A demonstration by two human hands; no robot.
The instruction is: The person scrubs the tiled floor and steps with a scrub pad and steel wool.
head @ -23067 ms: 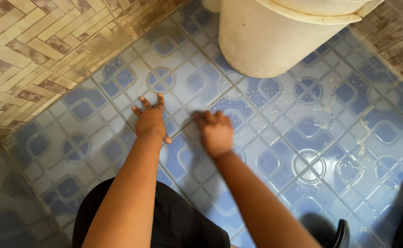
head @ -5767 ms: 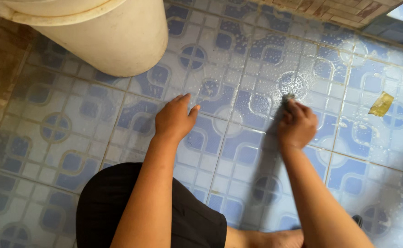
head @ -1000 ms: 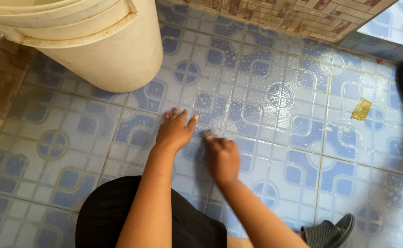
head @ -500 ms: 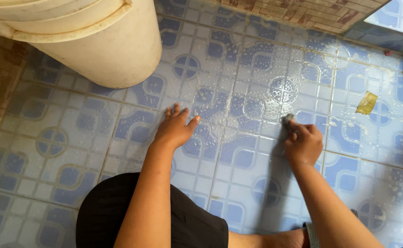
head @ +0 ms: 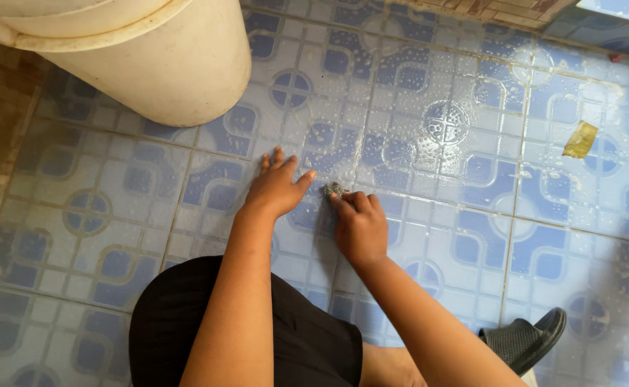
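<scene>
Right hand [head: 360, 228] clenched on small grey wiry scouring pad [head: 332, 189], pressed to wet blue-patterned tiled floor [head: 472, 215] | left hand [head: 275, 188] flat, fingers spread, beside it | pad likely light, springy, slippery; pinched from above

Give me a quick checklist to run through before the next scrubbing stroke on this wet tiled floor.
1. Grip on scrubber: right hand closed over the grey scouring pad: ok.
2. Support: left hand flat on the tiled floor, fingers spread: ok.
3. Suds on the tiles ahead: foamy and wet: ok.
4. Path ahead: yellow scrap lies off to the right, apart from the pad: ok.
5. Room on the left: white bucket stands near the left hand, not touching: ok.
6. Wear of the pad: mostly hidden: cannot tell.
</scene>
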